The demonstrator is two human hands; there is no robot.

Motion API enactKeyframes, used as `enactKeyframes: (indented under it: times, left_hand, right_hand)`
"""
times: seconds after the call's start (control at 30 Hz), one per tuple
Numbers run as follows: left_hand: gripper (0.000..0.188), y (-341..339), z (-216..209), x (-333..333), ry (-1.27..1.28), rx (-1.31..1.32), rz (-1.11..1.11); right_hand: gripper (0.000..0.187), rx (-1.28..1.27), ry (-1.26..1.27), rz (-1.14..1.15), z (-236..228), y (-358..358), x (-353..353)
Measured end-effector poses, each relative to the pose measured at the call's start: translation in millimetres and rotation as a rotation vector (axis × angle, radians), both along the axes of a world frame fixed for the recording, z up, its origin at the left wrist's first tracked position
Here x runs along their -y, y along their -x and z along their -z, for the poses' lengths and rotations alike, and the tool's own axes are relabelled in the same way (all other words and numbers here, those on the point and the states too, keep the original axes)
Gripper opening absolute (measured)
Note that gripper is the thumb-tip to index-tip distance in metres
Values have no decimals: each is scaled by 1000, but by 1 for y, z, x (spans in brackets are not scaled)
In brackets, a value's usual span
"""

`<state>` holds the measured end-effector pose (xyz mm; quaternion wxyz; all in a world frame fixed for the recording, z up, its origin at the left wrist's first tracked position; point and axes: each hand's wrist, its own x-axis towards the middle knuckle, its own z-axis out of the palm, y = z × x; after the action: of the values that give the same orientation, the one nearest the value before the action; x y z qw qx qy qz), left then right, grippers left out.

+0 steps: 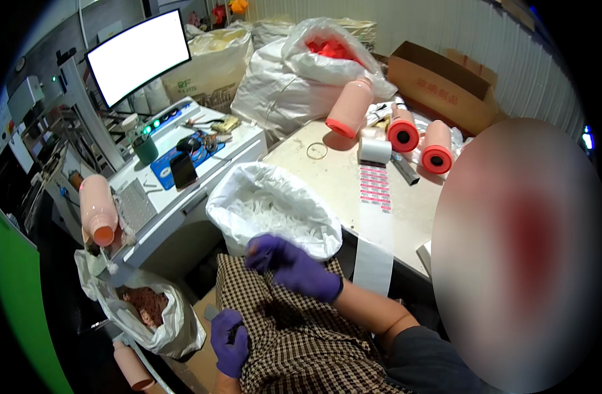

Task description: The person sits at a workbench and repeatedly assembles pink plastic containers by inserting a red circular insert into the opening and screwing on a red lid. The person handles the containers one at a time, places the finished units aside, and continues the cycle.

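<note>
Nearest, at the lower edge, the left hand [230,343], in a purple glove, comes up from its short stretch of visible forearm and rests by the left side of a brown-and-black checked apron [301,335]; its fingers are curled inward around a dark patch, and whether that is a held thing or only shadow cannot be told. A small grey piece [211,312] shows just beyond its knuckles. The right hand [297,270], gloved alike, reaches in from the lower right, the forearm slanting up and leftward across the lap and the elbow bent below a dark sleeve. It is raised over the apron's upper part, its fingers pointing left and partly bent, well short of a fist; I cannot tell whether anything is pinched between them. At the lower left are a pink bottle [131,366] and a white bag [176,328] with brown scraps [144,307] inside. Just beyond the right hand, the wide-mouthed white sack [230,197] holds clear, pale scraps [268,217]. To its right a paper strip [373,256] hangs over the edge of the cream table [291,161], below a white roll [376,152]. Farther back on that table are three pink bottles with coral ends [351,108], near an open cardboard box [432,92]; a lit monitor [140,59] stands at the far left.
</note>
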<state>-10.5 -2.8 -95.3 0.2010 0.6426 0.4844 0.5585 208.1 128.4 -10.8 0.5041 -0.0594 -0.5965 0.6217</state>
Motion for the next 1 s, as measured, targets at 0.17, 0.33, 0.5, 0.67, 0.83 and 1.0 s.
enactKeyframes:
  times: [0.17, 0.33, 0.5, 0.67, 0.83, 1.0]
  left_hand:
    - [19, 64, 49, 28, 34, -118, -185]
    - [19, 105, 63, 68, 240, -100, -391]
    - [21, 170, 101, 137, 370, -107, -719]
    - [24, 266, 186, 226, 319, 704, -1129]
    - [26, 366, 254, 254, 204, 726, -1300]
    - [55, 431, 263, 176, 183, 1348, -1199]
  right_hand:
    - [35, -417, -509, -505, -70, 69, 86]
    - [39, -767, -166, -638, -74, 122, 140]
    - [29, -379, -9, -905, -53, 118, 126]
    - [15, 143, 13, -741, 8, 103, 103]
    - [40, 362, 461, -296, 61, 60, 101]
    - [41, 384, 769, 76, 76, 26, 107]
